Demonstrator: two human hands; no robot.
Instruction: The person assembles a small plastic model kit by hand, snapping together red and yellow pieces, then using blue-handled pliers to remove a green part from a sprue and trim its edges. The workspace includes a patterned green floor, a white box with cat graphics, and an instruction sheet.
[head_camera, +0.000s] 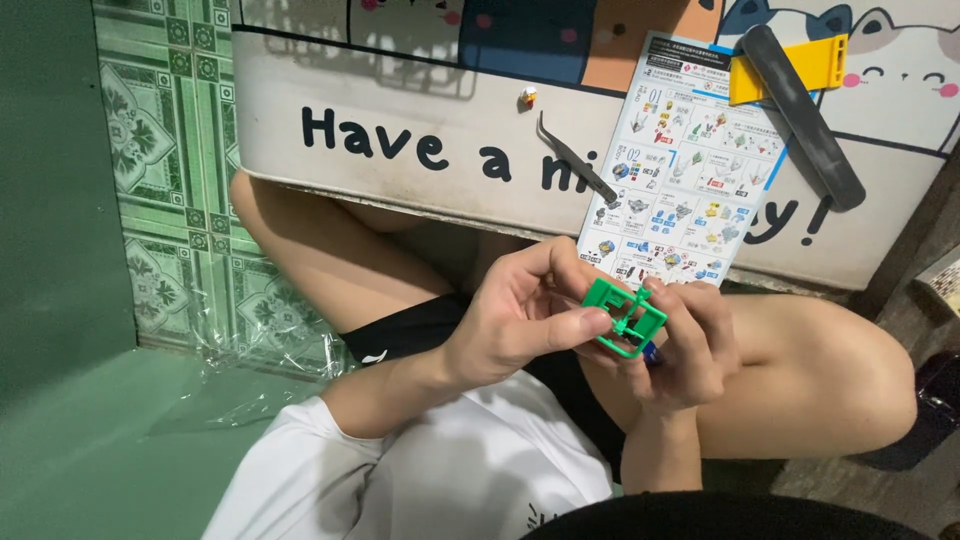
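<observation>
Gripping a green parts frame (626, 316), both hands' fingers (590, 322), below cartoon-printed low table (400, 110), green tiled floor (170, 150).

A: The right hand (690, 345) covers the far side of the green plastic frame (625, 315); a dark blue thing under its fingers is too hidden to tell.

B: The left hand (520, 320) overlaps the lower corner of the instruction sheet (680, 170). The sheet's small drawings are too fine to make out.

A: The worktop (400, 100) and the yellow piece (800, 65) under the grey file (805, 115) are partly unseen: top edge, file.
</observation>
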